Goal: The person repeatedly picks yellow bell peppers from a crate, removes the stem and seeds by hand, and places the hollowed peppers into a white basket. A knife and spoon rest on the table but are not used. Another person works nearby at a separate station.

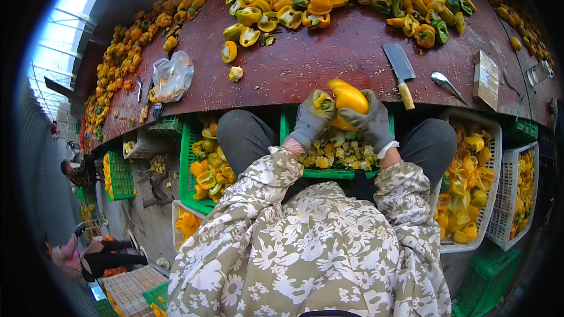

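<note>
Both hands wear grey work gloves and meet above a green crate [335, 174] between my knees. My left hand [310, 119] closes around a pepper piece with a green stem [324, 103]. Beside it, my right hand [368, 119] grips a yellow bell pepper [348, 97], whose lower part is partly hidden by the fingers. Stemmy cores and seed scraps [339, 154] fill the crate below. On the table edge to the right lies a cleaver [399, 61] with a wooden handle.
Halved peppers [288, 15] lie across the red table [282, 70]. A spoon [445, 83], a box [486, 79] and a plastic bag [174, 77] rest there too. Pepper-filled crates stand left [187, 185] and right [491, 193]. Other people [81, 169] are at far left.
</note>
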`<state>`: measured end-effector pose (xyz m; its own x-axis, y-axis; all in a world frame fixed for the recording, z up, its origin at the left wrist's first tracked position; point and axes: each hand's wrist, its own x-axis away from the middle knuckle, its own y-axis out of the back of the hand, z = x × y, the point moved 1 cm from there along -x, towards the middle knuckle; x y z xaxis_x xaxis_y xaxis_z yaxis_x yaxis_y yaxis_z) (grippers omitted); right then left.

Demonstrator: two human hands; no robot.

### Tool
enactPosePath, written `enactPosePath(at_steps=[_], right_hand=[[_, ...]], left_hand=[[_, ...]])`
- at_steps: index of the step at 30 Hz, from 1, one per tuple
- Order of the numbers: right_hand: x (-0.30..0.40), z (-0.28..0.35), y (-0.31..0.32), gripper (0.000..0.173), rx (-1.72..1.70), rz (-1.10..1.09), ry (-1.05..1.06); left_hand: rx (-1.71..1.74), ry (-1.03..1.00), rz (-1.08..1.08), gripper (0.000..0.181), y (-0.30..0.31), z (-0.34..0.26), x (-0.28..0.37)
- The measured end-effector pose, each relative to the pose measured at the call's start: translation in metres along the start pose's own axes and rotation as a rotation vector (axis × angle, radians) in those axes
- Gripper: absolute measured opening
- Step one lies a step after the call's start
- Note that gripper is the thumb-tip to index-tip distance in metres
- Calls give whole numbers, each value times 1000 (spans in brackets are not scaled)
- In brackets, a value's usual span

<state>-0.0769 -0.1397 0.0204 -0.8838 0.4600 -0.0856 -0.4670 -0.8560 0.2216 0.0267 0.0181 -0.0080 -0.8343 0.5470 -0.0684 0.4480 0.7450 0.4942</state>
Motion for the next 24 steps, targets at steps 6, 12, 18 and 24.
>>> enactPosePath(at_steps=[6,12,18,24], right_hand=[[24,18,-30,41,420,53,327],[8,47,99,51,-1198,-242,59],[93,-46,239,39,-1887,-184,802],[68,-50,224,38,-1459,-747,221]], left_hand=[[1433,782,109,29,-63,105,47],[-47,464,315,59,-29,102,48],[-453,-153,72,58,23,-45,-184],[-826,-80,-188,90,29,2,-349]])
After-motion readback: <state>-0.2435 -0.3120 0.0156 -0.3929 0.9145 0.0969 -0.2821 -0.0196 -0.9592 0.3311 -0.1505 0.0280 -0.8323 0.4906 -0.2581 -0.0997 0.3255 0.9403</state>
